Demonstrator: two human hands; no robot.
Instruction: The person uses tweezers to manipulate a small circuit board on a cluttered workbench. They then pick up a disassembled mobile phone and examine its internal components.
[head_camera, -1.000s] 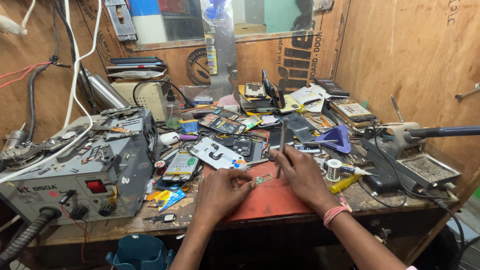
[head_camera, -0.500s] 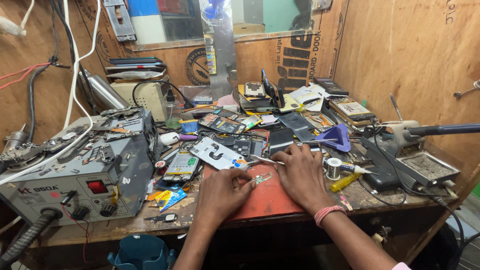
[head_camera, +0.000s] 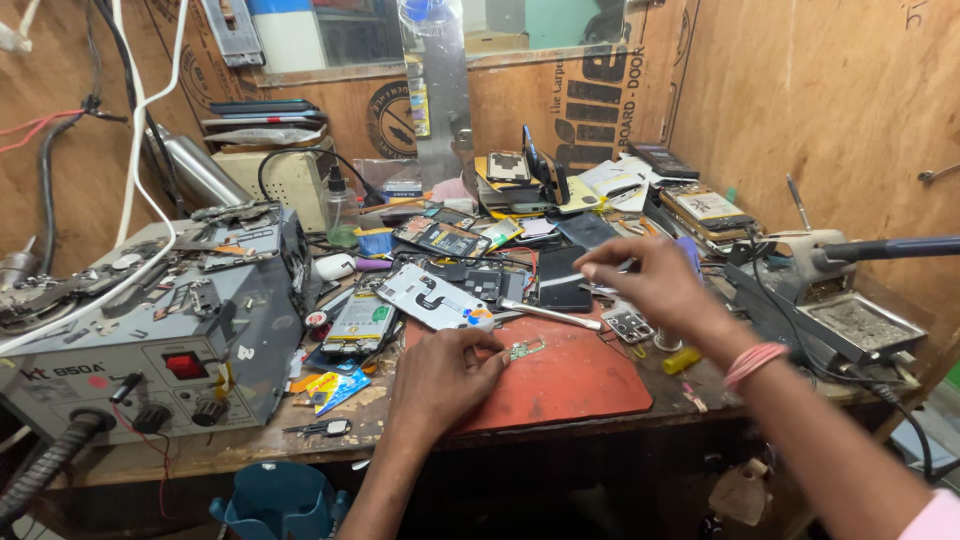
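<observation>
A small green circuit board (head_camera: 523, 349) lies on the red work mat (head_camera: 580, 390) at the bench's front. My left hand (head_camera: 440, 378) rests on the mat's left edge, with its fingertips pressing the board's left end. Raised above the mat's far right corner, my right hand (head_camera: 652, 285) pinches a thin silvery tool (head_camera: 612, 268) between thumb and fingers. A pink band sits on that wrist. Metal tweezers (head_camera: 550, 316) lie loose along the mat's far edge. A white phone back frame (head_camera: 432, 297) lies just beyond my left hand.
A grey rework station (head_camera: 150, 350) with a red switch fills the left side. A soldering stand (head_camera: 860, 325) sits at the right. Phones, screens and parts crowd the back. A yellow-handled piece (head_camera: 682, 360) and a solder spool (head_camera: 665, 340) lie near the mat. A blue bin (head_camera: 280, 500) stands below the bench.
My right hand has lifted off the mat beside the board and moved up and to the right, holding the thin tool. My left hand stays on the board.
</observation>
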